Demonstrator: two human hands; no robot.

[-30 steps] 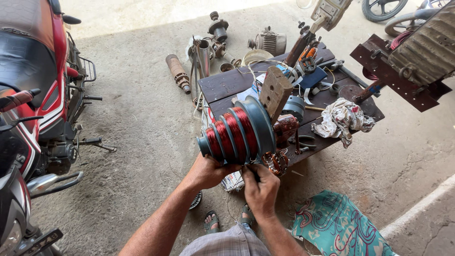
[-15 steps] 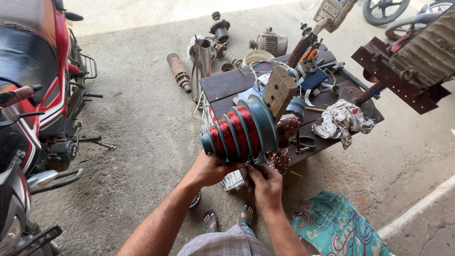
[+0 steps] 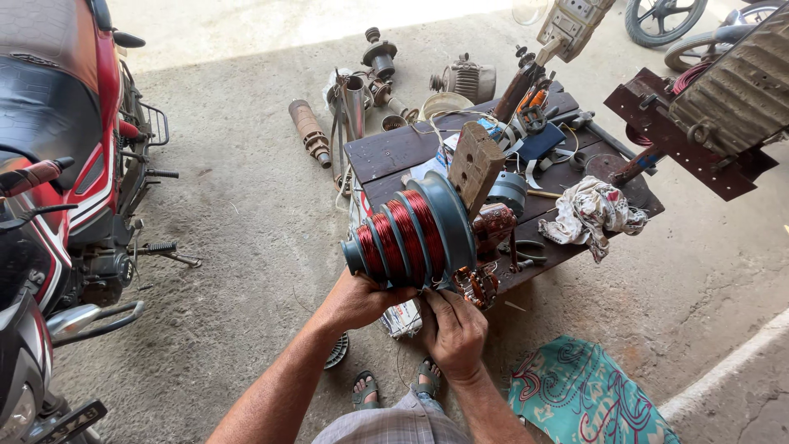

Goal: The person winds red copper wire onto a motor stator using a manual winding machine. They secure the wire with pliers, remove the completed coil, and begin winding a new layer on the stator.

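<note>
We are holding a stepped grey winding former (image 3: 415, 234) wound with red copper wire, lifted in front of us above the near edge of the low wooden tabletop (image 3: 394, 152). Our left hand (image 3: 357, 300) is gripping it from below at its narrow end, fingers clamped on it. Our right hand (image 3: 452, 329) is touching its underside by the wide end, fingers curled against it. A crumpled rag (image 3: 593, 212) is lying on the tabletop, and a red motorcycle (image 3: 62, 148) is standing at our left.
</note>
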